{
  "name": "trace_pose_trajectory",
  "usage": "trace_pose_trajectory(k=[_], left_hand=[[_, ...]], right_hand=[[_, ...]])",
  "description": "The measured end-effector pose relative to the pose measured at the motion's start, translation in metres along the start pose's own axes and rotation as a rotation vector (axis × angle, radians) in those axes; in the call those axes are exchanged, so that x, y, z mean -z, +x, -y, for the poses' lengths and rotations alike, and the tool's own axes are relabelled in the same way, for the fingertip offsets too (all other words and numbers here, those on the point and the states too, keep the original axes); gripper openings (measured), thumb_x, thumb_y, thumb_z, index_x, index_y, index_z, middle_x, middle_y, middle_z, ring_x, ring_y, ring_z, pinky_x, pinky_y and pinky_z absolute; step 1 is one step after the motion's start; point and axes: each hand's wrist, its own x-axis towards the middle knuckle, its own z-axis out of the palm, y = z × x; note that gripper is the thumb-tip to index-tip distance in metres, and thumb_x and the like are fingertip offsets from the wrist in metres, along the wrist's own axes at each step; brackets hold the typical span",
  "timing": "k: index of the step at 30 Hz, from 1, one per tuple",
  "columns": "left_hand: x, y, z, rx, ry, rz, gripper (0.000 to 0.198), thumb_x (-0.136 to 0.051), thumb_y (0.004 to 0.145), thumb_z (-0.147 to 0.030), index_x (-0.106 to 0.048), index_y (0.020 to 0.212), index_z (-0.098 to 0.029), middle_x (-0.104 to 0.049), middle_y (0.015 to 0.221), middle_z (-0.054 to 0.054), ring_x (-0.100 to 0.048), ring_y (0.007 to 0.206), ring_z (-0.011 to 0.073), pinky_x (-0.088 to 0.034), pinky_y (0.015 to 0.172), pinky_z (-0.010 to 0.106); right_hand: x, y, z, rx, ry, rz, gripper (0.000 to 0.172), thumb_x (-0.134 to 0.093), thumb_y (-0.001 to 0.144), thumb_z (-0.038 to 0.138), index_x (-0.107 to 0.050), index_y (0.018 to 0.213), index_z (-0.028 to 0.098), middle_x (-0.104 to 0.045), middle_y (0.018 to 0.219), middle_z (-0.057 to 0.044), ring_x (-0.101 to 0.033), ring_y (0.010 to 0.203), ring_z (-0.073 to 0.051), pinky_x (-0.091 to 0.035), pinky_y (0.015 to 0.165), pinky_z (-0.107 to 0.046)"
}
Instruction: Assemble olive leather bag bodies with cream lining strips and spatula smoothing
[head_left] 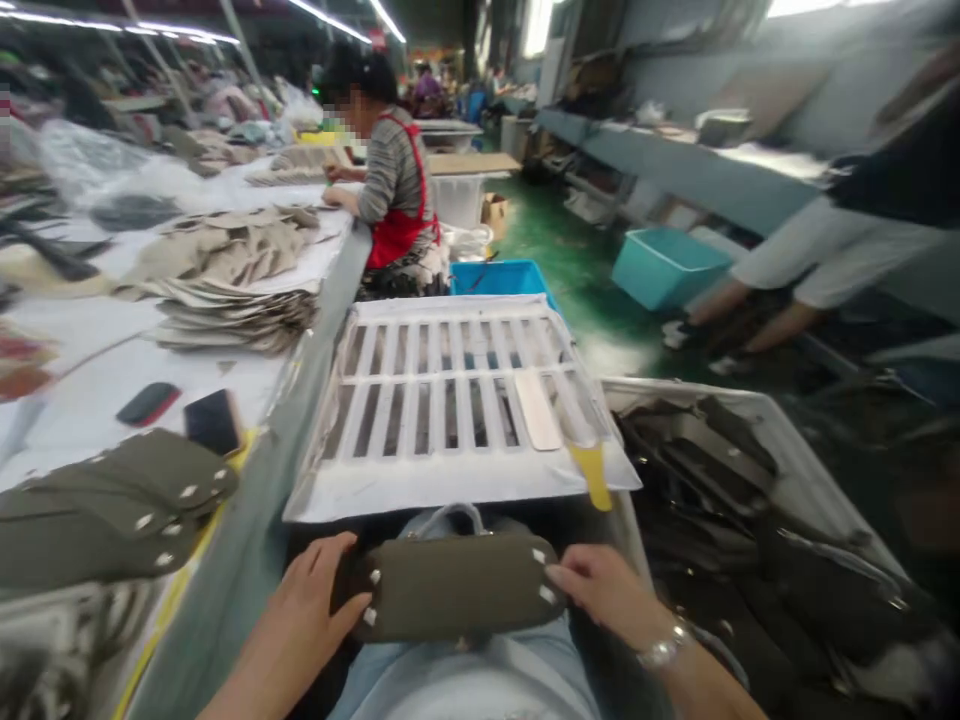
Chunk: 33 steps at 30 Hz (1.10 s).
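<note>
- Head view: gripping green bag (461, 590) at both ends with left hand (319, 595) and right hand (604, 585).
- Seemingly midway, with bags (705, 460) in bin (750, 397) and flat pieces (112, 490) left on table (259, 380).

A: Olive bag (459, 588) status?
B: Broad face up, rounded corners. Four small white bits (538, 556), two per end. Pale loop (475, 517) at far edge.
A: Position?
B: Just on near side of white slatted rack (450, 488), long axis roughly parallel to its near edge.
</note>
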Motion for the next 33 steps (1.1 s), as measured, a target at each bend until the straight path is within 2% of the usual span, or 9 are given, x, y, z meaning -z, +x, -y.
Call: trace_pose_trajectory(k=[2, 5, 8, 10, 12, 16, 26, 30, 33], left_hand=[[-0.008, 0.009, -0.021, -0.233, 0.05, -0.033, 0.051, -0.047, 0.077, -0.021, -0.039, 0.128, -0.021, -0.044, 0.132, 0.009, -0.042, 0.121, 0.0241, -0.036, 0.1, 0.044], [-0.03, 0.021, -0.078, -0.498, 0.04, 0.141, 0.061, -0.049, 0.078, -0.025, -0.031, 0.136, -0.022, -0.033, 0.143, 0.008, -0.031, 0.13, 0.0243, -0.028, 0.107, 0.045], [-0.058, 0.031, -0.132, -0.581, 0.034, 0.325, 0.091, -0.067, 0.063, -0.046, -0.028, 0.138, -0.013, -0.033, 0.143, 0.015, -0.03, 0.13, 0.0308, -0.023, 0.108, 0.05], [-0.072, 0.036, -0.152, -0.565, 0.046, 0.35, 0.097, -0.071, 0.056, -0.049, -0.032, 0.136, -0.01, -0.038, 0.139, 0.016, -0.036, 0.126, 0.0319, -0.025, 0.106, 0.049], [-0.08, 0.038, -0.158, -0.542, 0.044, 0.314, 0.092, -0.072, 0.054, -0.047, -0.038, 0.131, -0.01, -0.046, 0.133, 0.015, -0.042, 0.119, 0.031, -0.03, 0.102, 0.046], [-0.081, 0.038, -0.155, -0.541, 0.017, 0.25, 0.074, -0.071, 0.054, -0.039, -0.047, 0.119, -0.014, -0.056, 0.116, 0.01, -0.05, 0.104, 0.028, -0.035, 0.094, 0.042], [-0.079, 0.037, -0.165, -0.501, -0.013, 0.243, 0.063, -0.069, 0.052, -0.034, -0.048, 0.11, -0.018, -0.057, 0.106, 0.007, -0.05, 0.096, 0.0265, -0.035, 0.085, 0.039], [-0.077, 0.038, -0.169, -0.479, -0.022, 0.249, 0.055, -0.068, 0.052, -0.032, -0.05, 0.102, -0.019, -0.058, 0.096, 0.005, -0.051, 0.091, 0.0256, -0.036, 0.081, 0.038], [-0.077, 0.038, -0.168, -0.481, -0.029, 0.252, 0.057, -0.069, 0.051, -0.032, -0.051, 0.103, -0.019, -0.058, 0.097, 0.005, -0.051, 0.092, 0.0254, -0.037, 0.082, 0.039]], right_hand=[[0.002, -0.003, 0.005, -0.037, 0.028, -0.015, 0.025, -0.051, 0.075, 0.034, -0.046, 0.058, 0.016, -0.043, 0.046, 0.005, -0.035, 0.037, -0.006, -0.024, 0.036, -0.018], [0.002, -0.006, 0.005, -0.057, 0.058, -0.026, 0.022, -0.051, 0.077, 0.028, -0.048, 0.059, 0.016, -0.042, 0.044, 0.006, -0.035, 0.036, -0.006, -0.023, 0.035, -0.017], [0.001, -0.005, -0.003, -0.011, 0.066, -0.03, 0.022, -0.054, 0.076, 0.029, -0.049, 0.06, 0.015, -0.044, 0.045, 0.005, -0.037, 0.037, -0.006, -0.025, 0.036, -0.017], [0.0, -0.003, -0.011, 0.028, 0.061, -0.039, 0.023, -0.056, 0.075, 0.03, -0.05, 0.059, 0.015, -0.045, 0.046, 0.005, -0.038, 0.038, -0.006, -0.025, 0.037, -0.017], [0.0, 0.0, -0.016, 0.052, 0.054, -0.049, 0.024, -0.057, 0.074, 0.031, -0.052, 0.059, 0.014, -0.046, 0.046, 0.004, -0.038, 0.039, -0.006, -0.025, 0.038, -0.018], [0.0, 0.001, -0.018, 0.068, 0.026, -0.069, 0.024, -0.059, 0.073, 0.032, -0.055, 0.057, 0.013, -0.048, 0.047, 0.004, -0.04, 0.043, -0.007, -0.026, 0.041, -0.019], [0.008, -0.002, -0.012, 0.183, -0.23, -0.121, 0.029, -0.057, 0.075, 0.035, -0.057, 0.055, 0.015, -0.056, 0.053, 0.0, -0.044, 0.05, -0.009, -0.024, 0.047, -0.022], [0.008, -0.002, -0.008, 0.185, -0.266, -0.114, 0.031, -0.054, 0.077, 0.035, -0.054, 0.053, 0.015, -0.055, 0.052, -0.001, -0.044, 0.05, -0.009, -0.023, 0.047, -0.023], [0.008, -0.002, -0.006, 0.165, -0.283, -0.108, 0.031, -0.053, 0.077, 0.036, -0.052, 0.053, 0.016, -0.055, 0.052, -0.001, -0.044, 0.049, -0.01, -0.022, 0.047, -0.023]])
